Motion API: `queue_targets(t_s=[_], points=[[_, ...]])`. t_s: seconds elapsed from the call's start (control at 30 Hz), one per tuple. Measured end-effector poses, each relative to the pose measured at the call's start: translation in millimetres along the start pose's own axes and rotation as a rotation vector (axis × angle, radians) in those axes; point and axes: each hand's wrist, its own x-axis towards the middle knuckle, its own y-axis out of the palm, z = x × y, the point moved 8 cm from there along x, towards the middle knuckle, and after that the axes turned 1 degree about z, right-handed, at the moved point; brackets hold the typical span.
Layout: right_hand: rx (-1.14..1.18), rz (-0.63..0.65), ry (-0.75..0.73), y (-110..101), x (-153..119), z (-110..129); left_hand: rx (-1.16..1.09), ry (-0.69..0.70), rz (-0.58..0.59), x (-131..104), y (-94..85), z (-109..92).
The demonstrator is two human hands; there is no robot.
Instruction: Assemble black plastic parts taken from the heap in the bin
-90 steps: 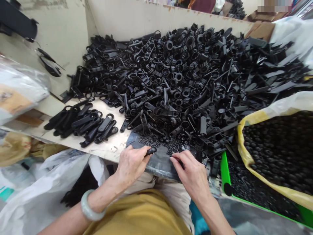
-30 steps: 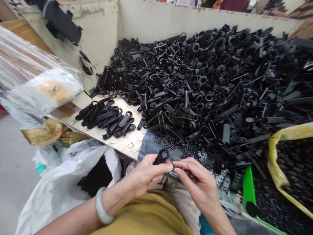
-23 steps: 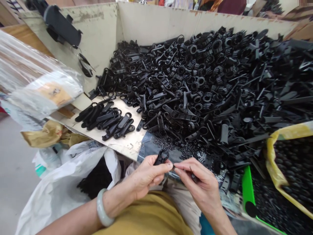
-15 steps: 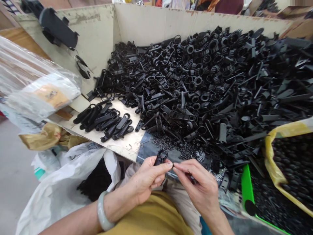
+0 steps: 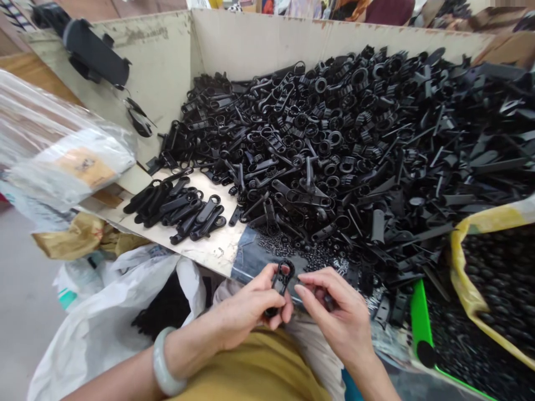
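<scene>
My left hand [image 5: 246, 309] is closed around a black plastic part with a ring-shaped end [image 5: 284, 274], and the ring points up and away from me. Just to the right, my right hand [image 5: 345, 312] has its thumb and index finger drawn together beside that part. Whatever lies between those fingertips is too small to make out. Something dark shows under the curled fingers of the same hand. Small black pieces [image 5: 320, 256] lie scattered on the dark sheet beyond both hands.
A large heap of black plastic parts [image 5: 309, 139] fills the pale-walled bin [image 5: 251, 42]. Similar parts [image 5: 184, 209] form a small pile at left. A white sack [image 5: 92, 334] holds dark parts below. On the right are a green panel [image 5: 419, 317] and a yellow-edged bag [image 5: 460, 262].
My left hand has turned the ringed part, so more of its length shows, and its thumb has moved down. My right fingertips have come slightly apart from the left thumb.
</scene>
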Motion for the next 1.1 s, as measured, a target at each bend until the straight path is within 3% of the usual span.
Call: queue_targets(t_s=[0.13, 0.53, 0.73, 0.9, 1.03, 1.1], points=[[-0.007, 0.069, -0.031, 12.0, 4.0, 3.8, 0.085, 0.047, -0.025, 0.4, -7.9, 4.0], [0.045, 0.096, 0.112, 21.5, 3.8, 4.4, 0.430, 0.175, -0.109, 2.5, -18.2, 2.5], [-0.094, 0.019, -0.074, 21.1, -5.6, 17.8, 0.606, 0.242, -0.135, -1.5, -15.0, -17.7], [-0.286, 0.084, -0.192, 25.6, -8.5, 27.0, 0.694, 0.293, -0.155, 3.1, -19.9, -20.3], [-0.244, 0.212, -0.085, 21.8, -6.6, 25.4, 0.590, 0.310, -0.181, 9.5, -28.2, -12.9], [-0.202, 0.207, 0.003, 14.8, -7.2, 20.5, 0.563, 0.309, -0.184, 11.2, -30.6, -10.3]])
